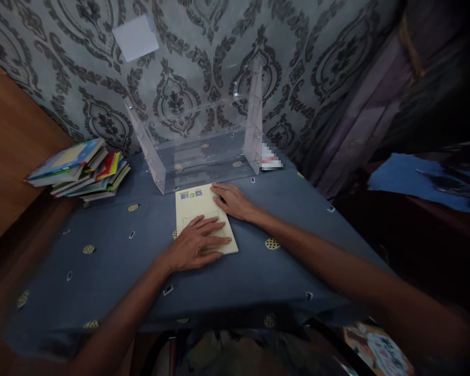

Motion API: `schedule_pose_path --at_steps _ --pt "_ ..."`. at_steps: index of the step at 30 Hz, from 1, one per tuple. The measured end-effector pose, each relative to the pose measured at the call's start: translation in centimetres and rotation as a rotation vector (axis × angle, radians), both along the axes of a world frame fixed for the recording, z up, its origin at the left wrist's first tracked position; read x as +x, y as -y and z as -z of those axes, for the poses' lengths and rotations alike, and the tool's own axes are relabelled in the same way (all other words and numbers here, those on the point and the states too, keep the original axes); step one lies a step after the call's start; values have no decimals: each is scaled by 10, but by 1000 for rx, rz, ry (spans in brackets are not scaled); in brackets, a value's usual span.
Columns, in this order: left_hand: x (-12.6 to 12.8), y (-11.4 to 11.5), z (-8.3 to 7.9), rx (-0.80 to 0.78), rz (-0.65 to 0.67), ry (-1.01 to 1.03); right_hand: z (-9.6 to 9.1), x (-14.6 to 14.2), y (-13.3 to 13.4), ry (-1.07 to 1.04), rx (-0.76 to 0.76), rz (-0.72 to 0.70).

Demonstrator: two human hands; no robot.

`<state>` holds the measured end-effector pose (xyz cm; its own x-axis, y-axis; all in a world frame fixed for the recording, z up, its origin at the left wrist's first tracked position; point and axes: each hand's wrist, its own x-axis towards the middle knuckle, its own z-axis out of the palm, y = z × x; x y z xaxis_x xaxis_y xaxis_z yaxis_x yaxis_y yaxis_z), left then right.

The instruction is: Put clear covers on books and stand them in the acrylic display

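Observation:
A pale yellow book (199, 207) lies flat on the table, its cover showing a barcode and a square code near the far edge. Across its near half rests my left hand (199, 242), fingers stretched out over the cover. My right hand (233, 202) lies at the book's far right corner, fingertips touching its edge and fingers extended. Just beyond the book stands a clear plastic rack (253, 136) with transparent side panels and shelves.
A stack of books (82, 169) sits at the table's left, beside a wooden panel (15, 156). A blurred-out item (271, 156) lies right of the rack. The blue patterned tablecloth (113, 282) covers the table. A blue cloth (419, 183) lies at far right.

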<state>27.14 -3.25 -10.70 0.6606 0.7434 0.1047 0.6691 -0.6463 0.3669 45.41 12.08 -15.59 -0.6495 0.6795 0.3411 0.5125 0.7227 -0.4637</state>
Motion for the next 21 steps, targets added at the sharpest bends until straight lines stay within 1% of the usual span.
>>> schedule_pose_path --at_steps 9,14,21 --pt "1 0 6 35 -8 -38 1 -1 0 -16 13 5" --pt "2 -1 8 53 -19 -47 1 1 1 -14 53 11" --pt "1 -4 8 78 -3 -72 0 0 -1 -8 13 21"
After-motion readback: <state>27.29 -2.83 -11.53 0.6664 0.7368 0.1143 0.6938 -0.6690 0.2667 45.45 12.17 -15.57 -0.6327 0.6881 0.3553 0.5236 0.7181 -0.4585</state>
